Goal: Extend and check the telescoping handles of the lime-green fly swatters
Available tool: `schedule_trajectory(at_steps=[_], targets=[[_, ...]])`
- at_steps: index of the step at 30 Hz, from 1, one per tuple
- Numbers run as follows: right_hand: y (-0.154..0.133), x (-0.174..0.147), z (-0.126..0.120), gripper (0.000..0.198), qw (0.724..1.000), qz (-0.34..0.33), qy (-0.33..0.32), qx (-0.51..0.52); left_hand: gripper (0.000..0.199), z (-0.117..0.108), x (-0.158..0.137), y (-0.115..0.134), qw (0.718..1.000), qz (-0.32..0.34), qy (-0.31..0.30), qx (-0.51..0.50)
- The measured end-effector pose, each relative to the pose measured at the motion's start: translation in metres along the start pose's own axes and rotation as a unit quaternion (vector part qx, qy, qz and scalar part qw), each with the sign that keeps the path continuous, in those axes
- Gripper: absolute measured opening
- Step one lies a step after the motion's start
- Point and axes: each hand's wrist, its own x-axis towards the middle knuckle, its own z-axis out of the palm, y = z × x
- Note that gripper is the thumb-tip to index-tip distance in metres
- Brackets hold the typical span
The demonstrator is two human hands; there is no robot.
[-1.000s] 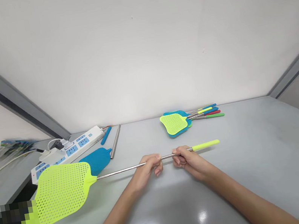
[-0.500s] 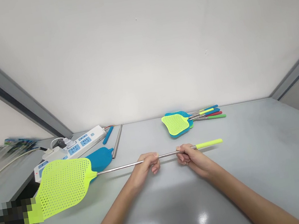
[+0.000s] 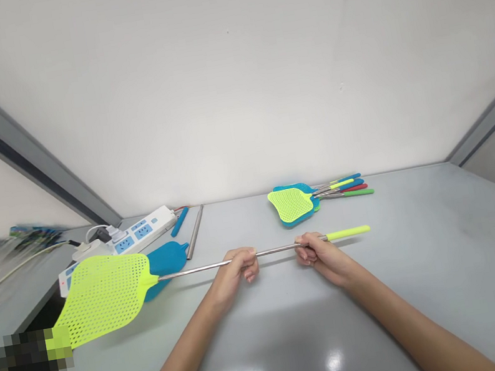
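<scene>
A yellow-green fly swatter with a thin metal rod lies across my view, held just above the grey table. My left hand is closed around the middle of the rod. Close to the yellow-green grip, my right hand pinches the same rod. The perforated head points left and partly covers a blue swatter head on the table behind it. A blue handle and a bare metal tube lie beyond the blue head.
Several stacked fly swatters lie against the wall, handles to the right. A white power strip with plugs sits at the back left. Plastic-wrapped items lie on the far left surface. A pixelated dark patch covers the lower left.
My left hand has slid a little left and my right hand slightly right, so the gap between them is wider. The swatter has risen slightly in view.
</scene>
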Motion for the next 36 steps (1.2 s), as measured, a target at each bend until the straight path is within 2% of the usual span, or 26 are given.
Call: schedule_trajectory(at_steps=[11, 25, 36], targets=[[0.0, 0.004, -0.005, 0.03, 0.999, -0.019, 0.02, 0.04, 0.033, -0.005, 0.001, -0.002, 0.999, 0.009, 0.019, -0.025], [0.001, 0.007, -0.01, 0.027, 0.998, -0.023, 0.044, 0.027, 0.032, -0.008, 0.001, 0.001, 0.999, 0.016, 0.035, -0.005], [0.002, 0.008, -0.011, 0.03, 0.999, -0.028, 0.038, 0.017, 0.032, -0.016, 0.001, 0.003, 1.0, 0.006, 0.017, 0.018]])
